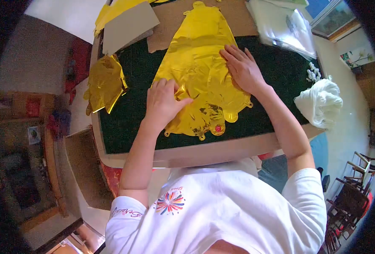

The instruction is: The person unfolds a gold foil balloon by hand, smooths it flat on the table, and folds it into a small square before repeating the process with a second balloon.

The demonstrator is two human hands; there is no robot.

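A flat gold foil balloon (202, 51) lies on the dark green mat, its wide end nearest me, with small tabs along the edge and dark and red print on its lower part. My left hand (165, 100) is at its left edge, fingers curled over the foil and thumb stretched across it beside a raised fold. Resting flat on the right edge is my right hand (244, 70), fingers extended. Whatever lies under my left fingers is hidden.
Another piece of crumpled gold foil (105, 82) hangs by the table's left edge. Grey cardboard (130, 26) lies at the back left. Clear plastic bags (287, 29) sit at the back right. A bundle of white string (320, 103) is at the right edge of the dark green mat (128, 127).
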